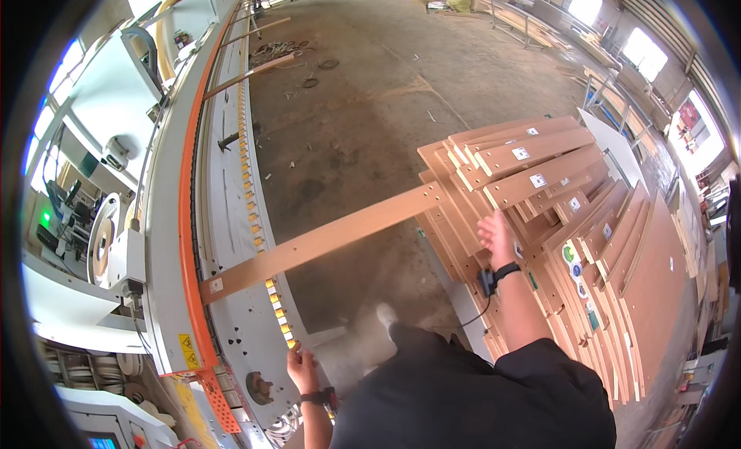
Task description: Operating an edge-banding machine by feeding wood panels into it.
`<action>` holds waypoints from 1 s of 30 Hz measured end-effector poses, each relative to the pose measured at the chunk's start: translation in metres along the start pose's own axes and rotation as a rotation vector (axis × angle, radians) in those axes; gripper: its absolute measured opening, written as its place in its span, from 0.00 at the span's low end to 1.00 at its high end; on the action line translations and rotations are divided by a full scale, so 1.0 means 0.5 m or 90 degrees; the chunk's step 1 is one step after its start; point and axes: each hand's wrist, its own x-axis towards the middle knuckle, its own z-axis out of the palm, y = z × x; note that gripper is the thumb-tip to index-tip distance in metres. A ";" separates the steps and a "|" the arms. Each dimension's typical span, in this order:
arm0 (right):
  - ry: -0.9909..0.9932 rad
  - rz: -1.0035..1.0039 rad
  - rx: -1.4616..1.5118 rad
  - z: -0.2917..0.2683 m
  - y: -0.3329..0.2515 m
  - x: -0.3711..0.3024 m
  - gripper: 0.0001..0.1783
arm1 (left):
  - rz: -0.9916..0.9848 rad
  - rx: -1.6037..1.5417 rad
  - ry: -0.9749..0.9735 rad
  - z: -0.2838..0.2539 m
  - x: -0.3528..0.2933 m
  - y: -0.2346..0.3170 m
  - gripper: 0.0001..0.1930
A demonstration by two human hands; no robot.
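Note:
A long brown board point(324, 239) lies across the gap. Its left end rests on the edge-banding machine's feed bed, against the orange strip, and its right end reaches the stacked boards point(540, 179). Close to the yellow rollers point(279, 314), at the front of the bed, is my left hand point(303, 370), its fingers loosely bent and apart, with nothing seen in them. My right hand point(496, 237) is raised over the near-left side of the stack, fingers apart and holding nothing visible. Whether it touches a board cannot be made out.
The machine's long orange strip point(187, 217) and white bed run away on the left. Further along, two narrow strips point(251, 75) stick out from it. Scraps and rings point(310, 83) lie on the concrete floor. Railings and timber piles point(532, 32) stand at the far right.

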 end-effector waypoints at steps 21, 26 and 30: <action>-0.181 0.172 0.277 0.091 0.051 -0.134 0.16 | 0.031 0.054 -0.125 0.010 -0.015 0.008 0.14; -0.247 0.117 0.194 0.113 0.060 -0.137 0.14 | 0.001 0.033 -0.215 0.046 -0.050 0.041 0.15; -0.327 0.136 0.226 0.193 0.059 -0.276 0.12 | -0.016 -0.045 -0.304 0.074 -0.079 0.092 0.23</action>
